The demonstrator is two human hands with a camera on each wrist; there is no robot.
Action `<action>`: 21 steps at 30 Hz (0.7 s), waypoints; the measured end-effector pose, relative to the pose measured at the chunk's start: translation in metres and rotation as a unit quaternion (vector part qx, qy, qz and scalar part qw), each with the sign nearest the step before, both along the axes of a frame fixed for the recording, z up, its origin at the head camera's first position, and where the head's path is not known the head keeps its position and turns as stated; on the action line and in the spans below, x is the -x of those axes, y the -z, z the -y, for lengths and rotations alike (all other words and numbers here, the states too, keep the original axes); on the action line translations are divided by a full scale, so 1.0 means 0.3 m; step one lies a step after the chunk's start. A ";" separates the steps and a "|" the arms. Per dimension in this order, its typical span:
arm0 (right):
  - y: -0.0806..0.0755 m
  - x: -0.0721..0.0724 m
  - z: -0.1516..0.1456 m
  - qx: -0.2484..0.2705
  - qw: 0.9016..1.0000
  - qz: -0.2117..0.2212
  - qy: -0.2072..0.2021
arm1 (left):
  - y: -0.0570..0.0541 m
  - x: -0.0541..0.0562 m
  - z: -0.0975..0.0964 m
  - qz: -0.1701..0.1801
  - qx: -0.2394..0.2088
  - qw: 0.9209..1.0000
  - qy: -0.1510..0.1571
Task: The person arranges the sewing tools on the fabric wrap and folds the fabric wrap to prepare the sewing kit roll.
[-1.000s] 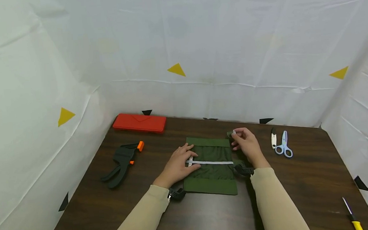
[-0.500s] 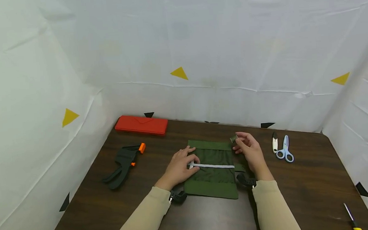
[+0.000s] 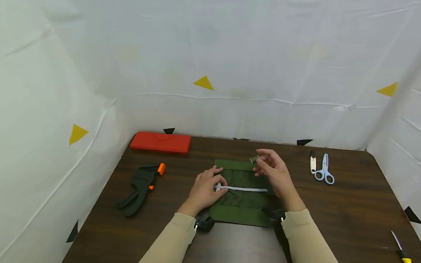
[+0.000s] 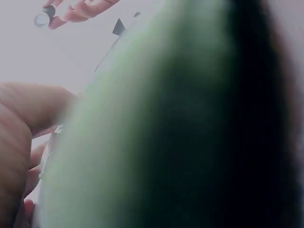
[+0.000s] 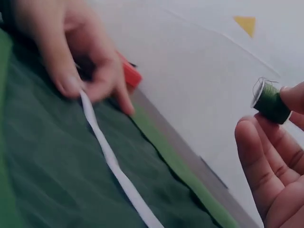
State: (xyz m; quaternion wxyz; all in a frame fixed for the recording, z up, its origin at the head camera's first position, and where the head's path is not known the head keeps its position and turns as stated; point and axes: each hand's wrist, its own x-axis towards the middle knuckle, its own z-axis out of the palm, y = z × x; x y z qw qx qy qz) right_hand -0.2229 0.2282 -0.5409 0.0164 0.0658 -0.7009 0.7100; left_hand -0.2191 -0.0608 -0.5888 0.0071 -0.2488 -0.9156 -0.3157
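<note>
A green fabric pouch lies flat on the table, with a narrow white strap running across its middle. At the pouch's left side my left hand pinches the strap's end between thumb and forefinger, as the right wrist view shows. My right hand holds a spool of green thread between thumb and fingers, raised over the pouch's upper right corner. A loose loop of thread stands out from the spool. Blurred green fabric fills much of the left wrist view.
Beyond my right hand lie a white-handled cutter and light-blue scissors. A yellow-handled screwdriver is near the right edge. To the left are a black-and-orange bar clamp and a red case. White sheeting walls the table.
My right hand has carried the spool from beside the pouch's right edge leftward, over its upper right corner. The left hand has stayed at the strap's end.
</note>
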 end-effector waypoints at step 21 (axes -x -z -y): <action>0.077 -0.034 0.119 -0.025 0.993 0.095 -0.063 | 0.007 0.032 -0.062 -0.006 0.003 1.000 -0.018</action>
